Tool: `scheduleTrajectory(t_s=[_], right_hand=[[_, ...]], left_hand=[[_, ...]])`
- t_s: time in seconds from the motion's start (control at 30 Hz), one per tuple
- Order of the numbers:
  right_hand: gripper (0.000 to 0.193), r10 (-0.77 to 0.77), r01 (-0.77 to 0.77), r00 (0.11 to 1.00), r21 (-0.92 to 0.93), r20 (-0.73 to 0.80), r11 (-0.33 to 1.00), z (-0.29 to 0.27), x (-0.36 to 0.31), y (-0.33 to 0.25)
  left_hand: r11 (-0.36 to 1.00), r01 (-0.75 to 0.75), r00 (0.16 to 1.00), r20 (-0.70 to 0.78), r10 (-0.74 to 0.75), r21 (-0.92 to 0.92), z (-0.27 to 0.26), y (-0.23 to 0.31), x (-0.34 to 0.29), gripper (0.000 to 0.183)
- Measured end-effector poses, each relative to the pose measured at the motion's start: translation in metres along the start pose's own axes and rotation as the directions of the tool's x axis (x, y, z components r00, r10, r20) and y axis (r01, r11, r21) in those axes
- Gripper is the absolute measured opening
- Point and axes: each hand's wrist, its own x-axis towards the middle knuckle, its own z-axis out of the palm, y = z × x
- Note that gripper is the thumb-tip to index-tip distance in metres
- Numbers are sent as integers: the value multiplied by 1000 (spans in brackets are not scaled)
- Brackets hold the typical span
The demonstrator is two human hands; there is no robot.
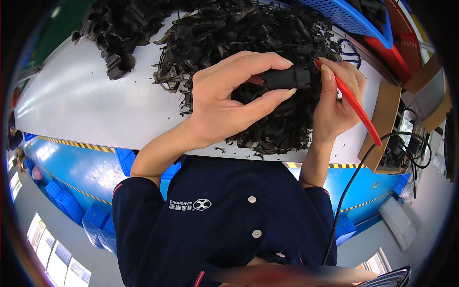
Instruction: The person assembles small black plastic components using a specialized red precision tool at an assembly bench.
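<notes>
Between the thumb and fingers of my left hand [224, 95] is a black cylindrical plastic part [287, 78] with a notched rim. It lies on its side in the air, its notched end turned to the right. My right hand [337, 98] grips a slim red-handled tool [356, 106] like a pen. The tool's tip is near the notched end of the part; whether it touches cannot be made out. Under and behind both hands spreads a large heap of thin black plastic scraps [210, 40] on the white table [81, 103].
More black cylindrical parts [117, 62] are piled at the far left. A blue perforated basket [354, 19] stands at the far right above a red bin edge [389, 57]. An open cardboard box [385, 119] with black items sits at the right, beside a black cable [344, 191].
</notes>
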Motion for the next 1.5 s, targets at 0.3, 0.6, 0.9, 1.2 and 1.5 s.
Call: scheduleTrajectory(t_s=[0.3, 0.6, 0.9, 1.2, 1.5], right_hand=[[8, -65, 53, 990, -104, -122, 993, 3, 0, 4], [28, 250, -301, 947, 828, 202, 473, -1, -7, 0], [28, 245, -362, 929, 819, 277, 446, 3, -9, -7], [29, 32, -265, 958, 833, 286, 485, -2, -11, -8], [33, 359, -522, 835, 808, 417, 273, -13, -6, -15]], left_hand=[[995, 73, 997, -4, -73, -69, 1, 3, -2, 36], [999, -44, 999, -5, 44, 22, 0, -5, 2, 36], [996, -26, 998, -53, 21, -89, 4, -6, 3, 39], [942, -12, 1000, -29, 2, -335, -2, -2, 5, 35], [887, 346, 934, 198, -296, -305, -4, 16, 7, 42]])
